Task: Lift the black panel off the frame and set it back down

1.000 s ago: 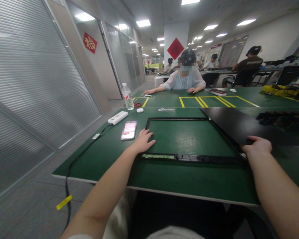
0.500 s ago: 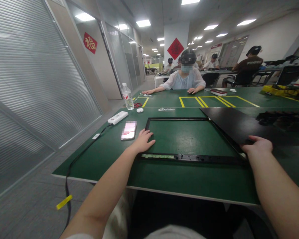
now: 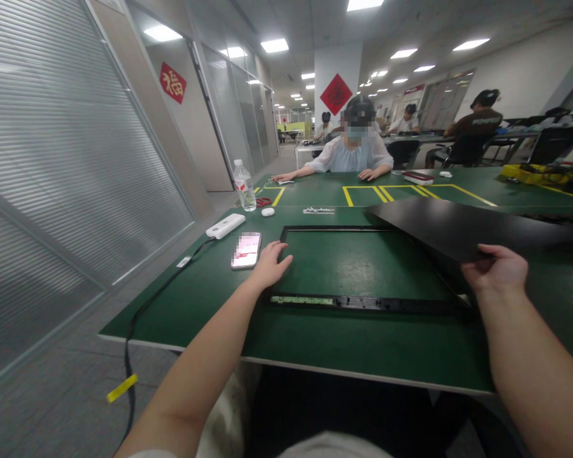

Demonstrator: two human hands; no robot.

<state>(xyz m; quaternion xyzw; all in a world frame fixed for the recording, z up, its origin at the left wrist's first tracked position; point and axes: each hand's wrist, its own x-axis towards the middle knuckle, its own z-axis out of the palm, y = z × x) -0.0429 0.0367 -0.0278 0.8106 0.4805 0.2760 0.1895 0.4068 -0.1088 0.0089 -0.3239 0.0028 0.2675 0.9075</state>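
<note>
A black rectangular frame [image 3: 391,305] lies flat on the green table, with a green circuit strip [image 3: 303,300] along the left part of its near side. My left hand [image 3: 270,264] rests at the frame's left side, fingers spread. My right hand [image 3: 499,270] grips the near edge of a large thin black panel [image 3: 449,226], its fingers curled round it. The panel is tilted above the frame's right side and covers part of it. A phone [image 3: 246,250] lies just left of my left hand.
On the left of the table [image 3: 172,318] are a white power strip [image 3: 225,226] with its cable, a water bottle [image 3: 244,186], a white case [image 3: 268,212] and red scissors [image 3: 263,201]. Across the table sits a person [image 3: 356,149]. A yellow tray [image 3: 530,173] stands far right.
My right hand has lifted the black panel higher and tilted it more; its far left corner has shifted left over the frame. My left hand has barely moved.
</note>
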